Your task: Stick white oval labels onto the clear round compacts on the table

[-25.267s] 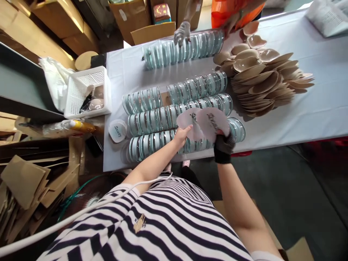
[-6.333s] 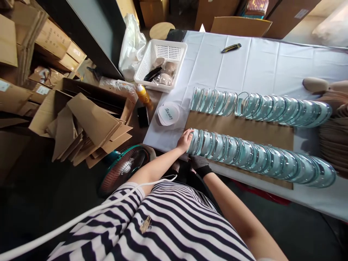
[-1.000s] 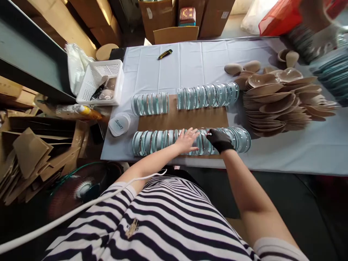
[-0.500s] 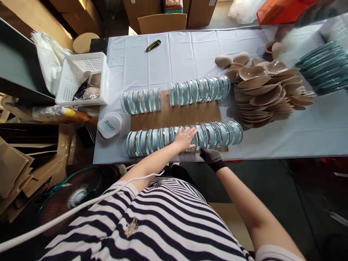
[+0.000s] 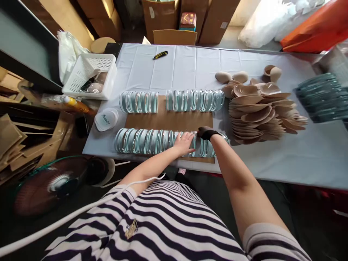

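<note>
Near row of clear round cases (image 5: 144,140) on edge along cardboard sheet (image 5: 168,121), table front. Our left hand (image 5: 185,142) flat on row's middle, fingers spread, gripping nothing. Our gloved right hand (image 5: 206,133) curled over row just beside; grip we cannot tell. We judge cases light, stiff, slick, prone to toppling; press row from both ends.

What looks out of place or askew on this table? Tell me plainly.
The far row of clear round cases is split by a gap, unlike the unbroken near row under the left hand and gloved right hand. A utility knife lies alone on the white cloth. Nothing looks spilled or broken.
</note>
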A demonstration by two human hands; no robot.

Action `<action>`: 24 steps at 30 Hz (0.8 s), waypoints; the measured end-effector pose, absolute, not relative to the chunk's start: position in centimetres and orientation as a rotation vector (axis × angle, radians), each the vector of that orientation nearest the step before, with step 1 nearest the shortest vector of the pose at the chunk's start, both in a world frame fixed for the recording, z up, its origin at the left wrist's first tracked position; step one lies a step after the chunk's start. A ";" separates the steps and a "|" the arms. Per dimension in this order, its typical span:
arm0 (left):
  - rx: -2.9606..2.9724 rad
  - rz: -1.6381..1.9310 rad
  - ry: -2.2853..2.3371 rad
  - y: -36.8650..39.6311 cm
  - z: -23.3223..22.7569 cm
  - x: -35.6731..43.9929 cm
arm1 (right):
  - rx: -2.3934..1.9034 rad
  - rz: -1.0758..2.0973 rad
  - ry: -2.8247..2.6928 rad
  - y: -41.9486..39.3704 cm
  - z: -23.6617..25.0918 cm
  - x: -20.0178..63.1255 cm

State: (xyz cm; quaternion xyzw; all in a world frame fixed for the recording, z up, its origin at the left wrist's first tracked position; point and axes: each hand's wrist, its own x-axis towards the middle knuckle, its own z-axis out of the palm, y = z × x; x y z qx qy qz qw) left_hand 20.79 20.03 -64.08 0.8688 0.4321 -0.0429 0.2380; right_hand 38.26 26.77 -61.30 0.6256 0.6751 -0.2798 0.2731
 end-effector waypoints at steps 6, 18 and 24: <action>2.382 -0.121 1.220 20.3 -64.7 20.2 | 1.291 -0.683 2.044 29.9 -61.9 36.7; 2.385 -0.180 1.272 19.8 -63.7 20.0 | 1.557 -0.945 2.172 9.8 -66.7 38.7; 2.454 -0.142 1.297 18.7 -63.4 23.2 | 1.922 -0.719 2.219 16.2 -63.0 42.7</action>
